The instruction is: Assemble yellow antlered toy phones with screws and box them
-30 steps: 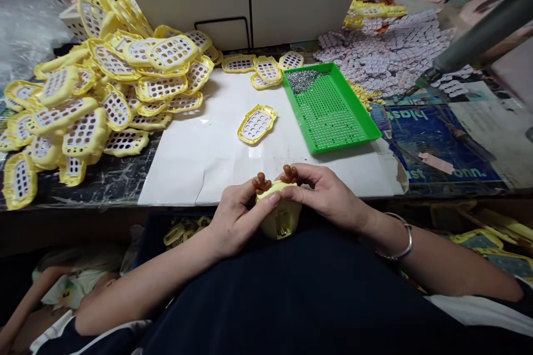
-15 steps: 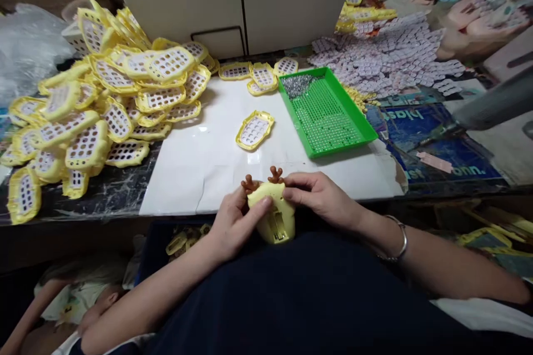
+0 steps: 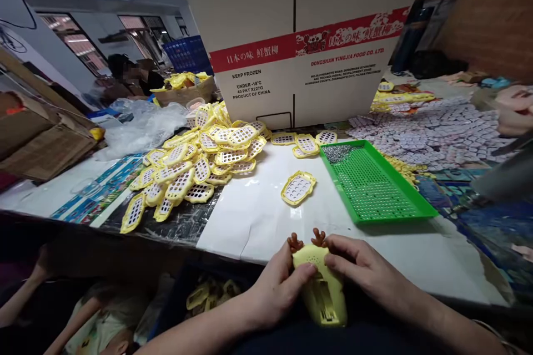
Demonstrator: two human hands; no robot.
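A yellow plastic toy casing (image 3: 320,288) with two brown antlers is held near my lap, at the front edge of the table. Its back faces up, showing a group of small holes and an uncovered battery compartment. My left hand (image 3: 280,283) grips it from the left, thumb pressed across the back. On the other side my right hand (image 3: 358,263) has its fingers round the upper right edge, near the right antler. Beyond my hands, a yellow casing half with a white perforated insert (image 3: 298,188) lies alone on the white board (image 3: 258,216).
A green tray (image 3: 397,213) holding small metal screws stands to the right. Many yellow casing halves (image 3: 179,183) are heaped at the left. A large carton (image 3: 254,22) rises behind, with white pieces (image 3: 437,127) spread beside it. A power screwdriver (image 3: 495,183) juts in from the right.
The camera view has tilted up and turned left, so things appear lower and further right. Both hands still hold the yellow toy casing, which now shows more of its back.
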